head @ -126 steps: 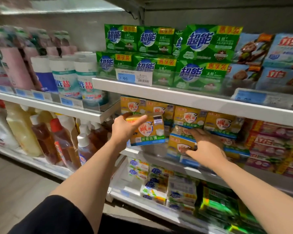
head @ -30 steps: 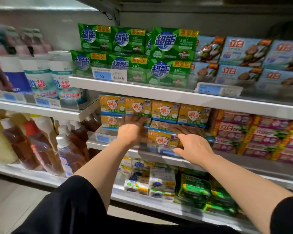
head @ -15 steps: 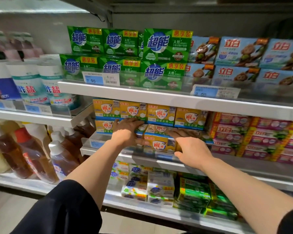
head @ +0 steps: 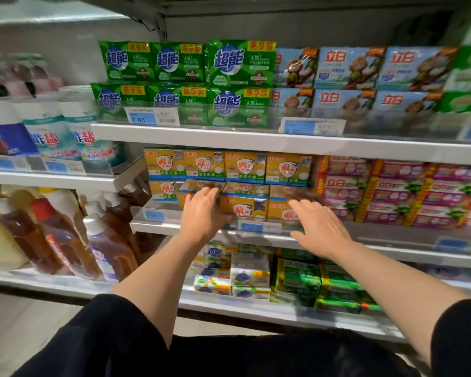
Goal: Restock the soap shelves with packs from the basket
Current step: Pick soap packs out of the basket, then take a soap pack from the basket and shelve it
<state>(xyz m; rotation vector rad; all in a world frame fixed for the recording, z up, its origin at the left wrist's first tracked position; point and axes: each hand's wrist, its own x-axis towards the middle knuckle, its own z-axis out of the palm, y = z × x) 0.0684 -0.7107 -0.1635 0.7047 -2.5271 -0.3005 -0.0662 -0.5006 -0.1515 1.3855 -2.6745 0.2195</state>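
Seen from the head camera, both bare forearms are reaching toward the middle shelf [head: 365, 152], where yellow soap packs [head: 245, 168] are sitting in a row of four above a lower front row. The left hand [head: 201, 213] is lying against the leftmost pack of the front row [head: 185, 200], its fingers [head: 206, 192] stretched up over the pack's top edge; the thumb side is hidden, so it is not possible to tell whether the hand is merely pressing or actually gripping. Just beside it, the middle front pack [head: 244, 208] is standing upright with its label facing out. The right hand [head: 320, 227] is spreading flat with straight fingers over the right front pack [head: 279, 212], touching it and holding nothing. Price tags [head: 154, 215] are showing along the shelf's clear front lip. On the shelf above, green soap packs [head: 239, 63] are sitting stacked two high next to blue ones [head: 348, 66]. Pink and red packs [head: 397, 191] are filling the middle shelf to the right of the yellow ones. Brown bottles [head: 52, 235] are standing at lower left. The basket is not in view.
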